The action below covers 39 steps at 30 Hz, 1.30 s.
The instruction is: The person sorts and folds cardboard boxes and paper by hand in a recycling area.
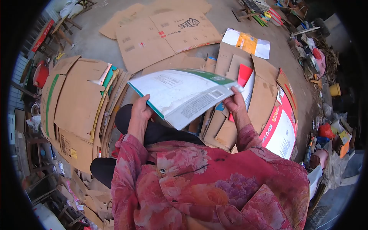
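Observation:
A flattened white and green cardboard box [168, 90] is held up in front of me, tilted, with printed text and a barcode on its near flap. My left hand [142, 109] grips its left edge, thumb on top. At the right end, my right hand [235, 102] pinches the corner near the barcode. The fingers of both hands are partly hidden beneath the cardboard. Below and to the right lies a pile of flattened brown cardboard [264, 84], including a red and white sheet [281, 128].
A tall stack of flattened boxes [78, 103] stands on the left. Large brown sheets [165, 36] lie on the floor ahead, near a white and orange sheet [245, 43]. Mixed clutter [312, 57] lines the right side. Cardboard scraps [94, 201] cover the lower left.

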Each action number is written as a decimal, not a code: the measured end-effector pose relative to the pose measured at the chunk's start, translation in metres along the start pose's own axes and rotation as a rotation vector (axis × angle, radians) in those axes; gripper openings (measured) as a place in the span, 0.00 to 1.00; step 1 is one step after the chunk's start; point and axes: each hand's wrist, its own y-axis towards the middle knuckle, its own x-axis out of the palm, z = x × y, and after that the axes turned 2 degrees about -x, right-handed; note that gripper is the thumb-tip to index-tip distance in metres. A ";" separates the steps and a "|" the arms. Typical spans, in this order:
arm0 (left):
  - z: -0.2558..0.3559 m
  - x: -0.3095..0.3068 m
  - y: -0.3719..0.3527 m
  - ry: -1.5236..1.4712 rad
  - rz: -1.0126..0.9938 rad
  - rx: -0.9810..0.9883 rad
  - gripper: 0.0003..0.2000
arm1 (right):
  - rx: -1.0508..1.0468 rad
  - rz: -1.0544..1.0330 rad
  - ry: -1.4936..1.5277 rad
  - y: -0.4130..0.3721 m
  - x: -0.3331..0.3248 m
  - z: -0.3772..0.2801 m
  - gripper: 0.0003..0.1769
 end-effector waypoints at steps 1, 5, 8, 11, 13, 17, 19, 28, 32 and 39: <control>0.000 -0.002 0.001 0.004 -0.002 0.008 0.20 | -0.056 -0.045 -0.004 -0.004 0.020 -0.008 0.18; -0.002 0.003 -0.008 0.329 0.048 0.033 0.20 | -0.344 -0.382 -0.156 -0.011 0.090 -0.033 0.16; -0.011 0.001 -0.012 0.994 -0.006 0.408 0.31 | -0.462 -0.441 -0.438 -0.031 0.140 -0.030 0.15; -0.015 0.008 -0.020 0.996 -0.108 0.394 0.33 | -0.457 -0.499 -0.540 -0.034 0.156 -0.010 0.15; -0.008 0.033 -0.048 0.980 -0.251 0.394 0.36 | -0.431 -0.513 -0.585 -0.041 0.165 0.008 0.16; 0.006 0.058 -0.065 0.927 -0.612 0.499 0.36 | -0.518 -0.530 -0.551 -0.049 0.178 0.026 0.17; 0.010 0.076 -0.082 1.021 -0.553 0.584 0.33 | -0.668 -0.601 -0.822 -0.049 0.181 0.027 0.20; 0.034 0.062 -0.060 1.213 -0.027 0.713 0.16 | -0.455 -0.691 -0.803 -0.046 0.178 0.024 0.19; 0.059 0.035 -0.066 0.484 0.027 0.579 0.13 | -0.475 -0.417 -0.502 -0.037 0.148 -0.018 0.18; 0.058 -0.013 -0.056 -0.095 -0.017 0.547 0.17 | -0.769 -0.314 -0.209 -0.049 0.153 -0.101 0.20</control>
